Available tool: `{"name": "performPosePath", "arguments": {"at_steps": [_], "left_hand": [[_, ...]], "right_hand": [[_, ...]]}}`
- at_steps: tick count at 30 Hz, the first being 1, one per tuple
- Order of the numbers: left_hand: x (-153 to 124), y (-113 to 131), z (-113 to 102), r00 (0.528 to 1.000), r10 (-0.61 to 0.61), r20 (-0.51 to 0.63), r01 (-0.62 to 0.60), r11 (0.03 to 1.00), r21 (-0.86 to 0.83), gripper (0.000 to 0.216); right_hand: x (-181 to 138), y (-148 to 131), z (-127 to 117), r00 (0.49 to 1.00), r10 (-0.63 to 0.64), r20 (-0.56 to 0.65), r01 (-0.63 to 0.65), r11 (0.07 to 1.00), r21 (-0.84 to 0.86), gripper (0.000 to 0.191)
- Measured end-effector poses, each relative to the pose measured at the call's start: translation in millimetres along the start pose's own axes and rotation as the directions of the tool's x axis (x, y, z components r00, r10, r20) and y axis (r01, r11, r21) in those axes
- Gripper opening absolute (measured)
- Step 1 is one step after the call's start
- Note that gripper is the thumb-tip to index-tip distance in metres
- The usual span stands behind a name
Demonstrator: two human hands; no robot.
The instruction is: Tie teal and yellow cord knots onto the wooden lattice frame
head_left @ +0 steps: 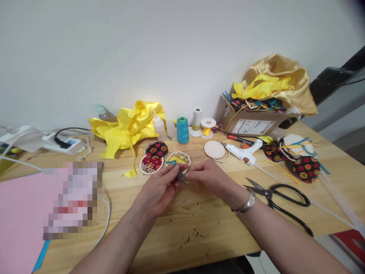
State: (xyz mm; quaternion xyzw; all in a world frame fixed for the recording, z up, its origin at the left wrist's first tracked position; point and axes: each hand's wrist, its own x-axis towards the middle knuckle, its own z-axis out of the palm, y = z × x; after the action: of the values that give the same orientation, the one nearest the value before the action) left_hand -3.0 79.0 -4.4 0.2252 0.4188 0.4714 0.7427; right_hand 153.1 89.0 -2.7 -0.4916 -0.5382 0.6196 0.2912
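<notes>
Near the middle of the table my left hand [161, 188] is closed, with a teal cord [181, 176] pinched between thumb and fingers. Close beside it, my right hand [209, 176] has its thumb and forefinger pressed together at the cord's right side; what lies between those fingertips is too small to make out. A wooden fretwork piece with yellow cloth [184, 158] shows just behind the fingers, partly covered by them. To its left lies a similar fretwork piece with red patterned cloth [152, 164], overlapping a dark patterned round piece [156, 149].
Black-handled scissors [268, 195] lie open at right, below a white glue gun [245, 152]. Behind stand a teal thread cone [183, 130] and white spools [197, 120]. Yellow satin [125, 131] is heaped back left; a cardboard box [251, 123] stands back right.
</notes>
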Motion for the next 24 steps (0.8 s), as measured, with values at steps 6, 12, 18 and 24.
{"name": "performPosePath", "arguments": {"at_steps": [6,12,18,24], "left_hand": [[-1,0,0,1.000,-0.010,-0.005,0.009,1.000,-0.021,0.011],[-1,-1,-1,1.000,-0.016,-0.002,0.016,1.000,-0.013,0.012],[-3,0,1,0.994,0.072,-0.077,-0.066,0.994,0.087,0.014],[-10,4,4,0.955,0.286,-0.084,-0.193,0.809,0.556,0.018]], "right_hand": [[-2,-1,1,1.000,0.002,0.017,-0.001,0.998,-0.064,0.026],[-2,0,1,0.998,-0.014,0.054,0.019,0.996,-0.088,0.027],[-3,-4,-6,0.989,-0.060,0.138,0.090,0.970,-0.224,0.031],[-5,-14,-11,0.886,-0.411,-0.217,0.272,0.838,-0.474,0.022]]}}
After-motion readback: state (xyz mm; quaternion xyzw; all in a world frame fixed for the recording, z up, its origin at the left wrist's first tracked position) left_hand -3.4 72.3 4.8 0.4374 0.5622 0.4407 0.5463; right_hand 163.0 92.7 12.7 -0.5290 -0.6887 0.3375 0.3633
